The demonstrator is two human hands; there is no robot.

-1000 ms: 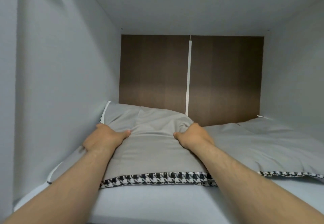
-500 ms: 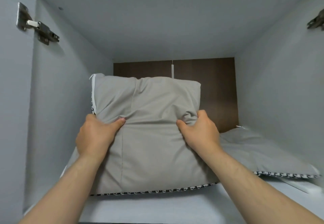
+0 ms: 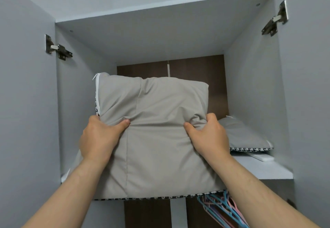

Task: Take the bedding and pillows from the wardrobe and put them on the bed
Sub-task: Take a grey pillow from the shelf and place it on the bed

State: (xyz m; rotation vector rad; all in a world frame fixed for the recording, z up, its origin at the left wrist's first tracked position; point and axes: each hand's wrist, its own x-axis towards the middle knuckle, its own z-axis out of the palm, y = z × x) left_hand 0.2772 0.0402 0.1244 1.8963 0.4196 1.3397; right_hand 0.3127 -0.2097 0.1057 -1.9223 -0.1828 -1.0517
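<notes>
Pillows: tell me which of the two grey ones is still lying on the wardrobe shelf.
The right-hand pillow lies flat on the shelf, untouched. The other pillow is raised upright, gripped by the left hand and right hand.

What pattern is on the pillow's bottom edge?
Black-and-white houndstooth trim, seen in the head view.

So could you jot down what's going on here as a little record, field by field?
place: open wardrobe, top shelf
held item: grey pillow, tilted up, lower edge past the shelf front
left hand: gripping the pillow's left side
right hand: gripping its right side
left on shelf: second pillow, lying flat
below shelf: coloured hangers
</notes>
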